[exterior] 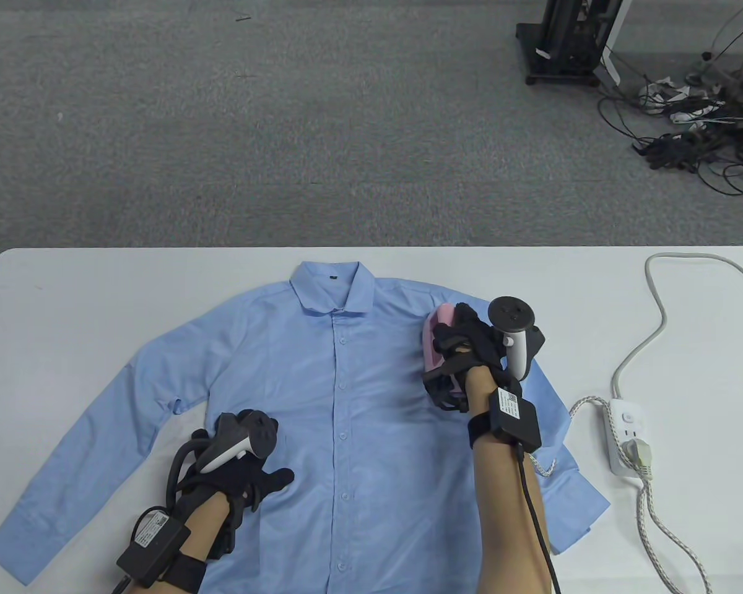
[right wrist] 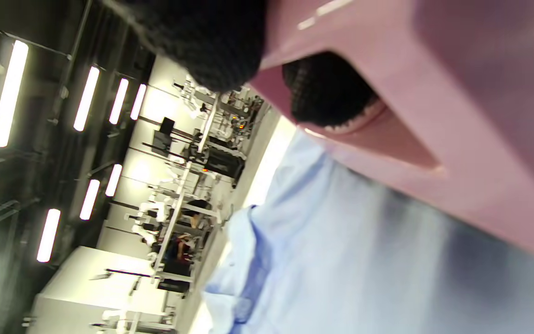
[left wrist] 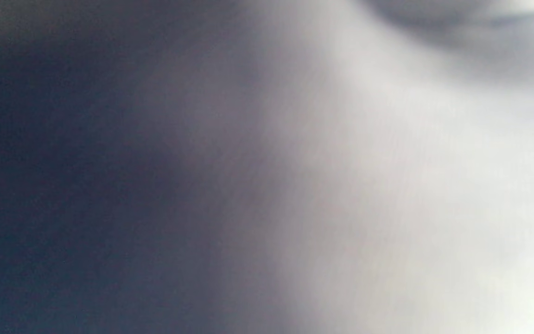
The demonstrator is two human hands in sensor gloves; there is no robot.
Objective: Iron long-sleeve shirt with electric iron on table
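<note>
Item: pink iron (exterior: 436, 346), on the shirt (exterior: 347, 396), right of the placket.
Right hand (exterior: 470, 352) grasps its handle; left hand (exterior: 241, 476) rests flat on soft, shift-prone cloth. Iron likely heavy: hold by handle.

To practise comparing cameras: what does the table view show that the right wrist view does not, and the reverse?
Only the table view shows the left hand resting on the shirt, the whole white table, the power strip and the right hand's tracker. Only the right wrist view shows ceiling lights and the room behind. Both show the right hand's fingers holding the pink iron on the blue shirt.
</note>
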